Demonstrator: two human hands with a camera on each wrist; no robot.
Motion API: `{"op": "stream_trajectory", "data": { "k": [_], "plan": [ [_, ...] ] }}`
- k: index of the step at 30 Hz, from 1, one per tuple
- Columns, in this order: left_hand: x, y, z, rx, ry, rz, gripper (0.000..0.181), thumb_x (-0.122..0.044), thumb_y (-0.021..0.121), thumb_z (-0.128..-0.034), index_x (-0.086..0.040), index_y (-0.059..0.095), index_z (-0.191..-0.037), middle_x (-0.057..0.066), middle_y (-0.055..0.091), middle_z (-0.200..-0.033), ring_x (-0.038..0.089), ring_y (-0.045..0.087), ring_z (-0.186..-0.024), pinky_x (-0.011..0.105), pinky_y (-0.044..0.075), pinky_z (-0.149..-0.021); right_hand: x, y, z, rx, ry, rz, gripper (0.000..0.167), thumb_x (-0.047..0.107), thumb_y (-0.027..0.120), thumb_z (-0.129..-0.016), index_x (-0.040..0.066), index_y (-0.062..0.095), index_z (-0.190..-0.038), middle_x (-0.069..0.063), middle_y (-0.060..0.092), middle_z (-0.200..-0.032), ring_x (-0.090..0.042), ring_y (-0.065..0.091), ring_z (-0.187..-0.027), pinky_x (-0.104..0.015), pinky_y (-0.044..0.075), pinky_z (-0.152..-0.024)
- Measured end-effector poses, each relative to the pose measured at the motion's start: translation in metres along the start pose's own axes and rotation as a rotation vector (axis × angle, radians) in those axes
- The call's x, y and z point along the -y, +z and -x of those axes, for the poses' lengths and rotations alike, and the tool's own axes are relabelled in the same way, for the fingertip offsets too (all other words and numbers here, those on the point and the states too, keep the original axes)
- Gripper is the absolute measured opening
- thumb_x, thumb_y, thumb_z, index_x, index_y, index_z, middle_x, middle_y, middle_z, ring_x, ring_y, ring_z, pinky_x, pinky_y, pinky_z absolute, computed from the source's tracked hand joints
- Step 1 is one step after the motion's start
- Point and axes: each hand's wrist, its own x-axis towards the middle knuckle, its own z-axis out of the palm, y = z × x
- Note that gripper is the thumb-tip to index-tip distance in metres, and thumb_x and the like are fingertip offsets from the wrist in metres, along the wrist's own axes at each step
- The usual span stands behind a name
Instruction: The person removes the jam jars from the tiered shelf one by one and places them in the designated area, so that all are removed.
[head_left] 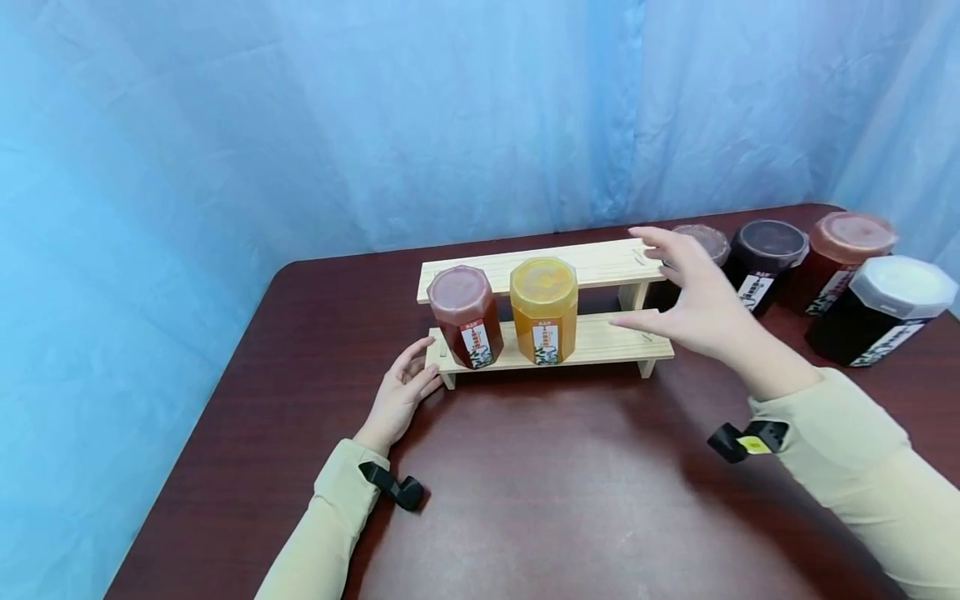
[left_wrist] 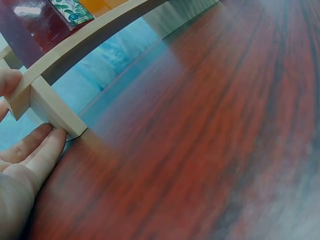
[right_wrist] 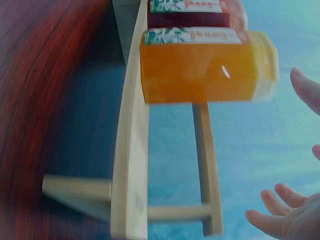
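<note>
Left hand [head_left: 399, 396] gripped two-tier wooden rack [head_left: 607, 337], best held steady; spread, empty right hand [head_left: 701, 302] likely needed clearance from amber jar [head_left: 543, 312].

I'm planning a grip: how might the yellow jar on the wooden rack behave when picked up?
The yellow jar is probably heavy for its size, as colour fills most of it. Its glossy sides could be slippery, though their flat faces should resist rolling. Being taller than wide, it might tip if nudged.

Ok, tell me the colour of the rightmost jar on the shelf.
Orange-yellow; the jar shows best in the head view.
</note>
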Motion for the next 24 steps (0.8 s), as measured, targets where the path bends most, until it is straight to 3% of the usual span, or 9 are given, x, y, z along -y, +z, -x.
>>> {"op": "stream_trajectory", "data": {
  "k": [2, 11, 20, 24],
  "plan": [
    [0.000, -0.001, 0.000, -0.001, -0.004, -0.002, 0.049, -0.001, 0.048, -0.0963, -0.006, 0.035, -0.143, 0.009, 0.052, -0.120, 0.006, 0.060, -0.099, 0.023, 0.049, -0.088, 0.002, 0.008, -0.004, 0.025, -0.003, -0.015, 0.090, 0.008, 0.087, -0.064, 0.012, 0.040, -0.141, -0.018, 0.041, -0.137, -0.036, 0.040, -0.125, -0.054, 0.033, -0.105],
    [0.001, -0.001, 0.000, 0.013, 0.010, 0.012, 0.050, 0.001, 0.046, -0.0963, -0.005, 0.033, -0.144, 0.008, 0.051, -0.119, 0.006, 0.059, -0.098, 0.024, 0.049, -0.088, 0.012, 0.033, -0.016, 0.124, -0.004, -0.058, 0.089, 0.017, 0.086, -0.068, 0.018, 0.038, -0.143, -0.013, 0.038, -0.141, -0.032, 0.040, -0.126, -0.054, 0.034, -0.105],
    [0.002, -0.002, -0.001, 0.012, 0.021, 0.014, 0.050, 0.001, 0.049, -0.0953, -0.003, 0.034, -0.143, 0.002, 0.055, -0.112, 0.006, 0.060, -0.097, 0.023, 0.050, -0.086, 0.010, 0.055, -0.020, 0.152, -0.083, -0.084, 0.084, 0.012, 0.088, -0.065, 0.007, 0.045, -0.137, -0.016, 0.041, -0.135, -0.030, 0.040, -0.123, -0.050, 0.040, -0.102],
    [0.001, -0.001, -0.001, 0.007, 0.022, 0.009, 0.050, 0.000, 0.049, -0.0952, -0.004, 0.034, -0.143, 0.003, 0.055, -0.113, 0.006, 0.060, -0.097, 0.023, 0.050, -0.086, 0.007, 0.062, -0.018, 0.167, -0.081, -0.102, 0.083, 0.010, 0.088, -0.064, 0.005, 0.045, -0.135, -0.018, 0.040, -0.134, -0.030, 0.039, -0.125, -0.051, 0.041, -0.100]
  ]
}}
